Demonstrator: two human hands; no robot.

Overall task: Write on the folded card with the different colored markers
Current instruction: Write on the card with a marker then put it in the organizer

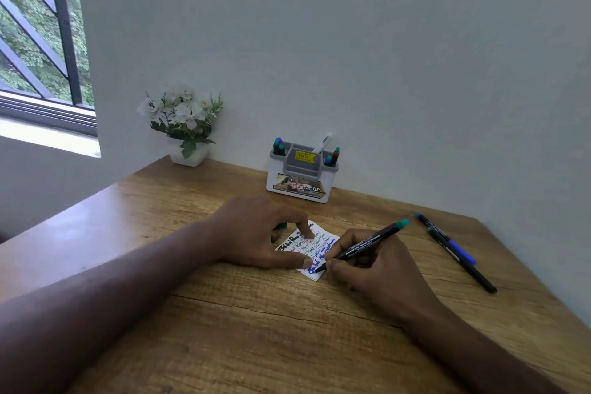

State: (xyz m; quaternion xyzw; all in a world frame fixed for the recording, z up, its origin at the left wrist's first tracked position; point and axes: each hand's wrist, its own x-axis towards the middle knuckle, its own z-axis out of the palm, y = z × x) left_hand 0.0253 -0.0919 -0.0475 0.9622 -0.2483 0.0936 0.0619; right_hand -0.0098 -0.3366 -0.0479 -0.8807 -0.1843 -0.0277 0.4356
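A small white folded card (pixel 320 242) lies on the wooden table (pixel 224 313), covered with lines of black, green and blue writing. My left hand (pixel 256 230) presses it down with the index fingertip and thumb, and a green cap (pixel 281 226) shows inside its curled fingers. My right hand (pixel 367 269) grips a black marker with a green end (pixel 367 241). The marker's tip touches the card's near edge, by the blue writing.
Two more markers (pixel 460 249) lie to the right, one with a blue cap. A white and grey marker holder (pixel 302 176) stands against the wall behind the card. A pot of white flowers (pixel 185 125) sits at the back left, next to a window.
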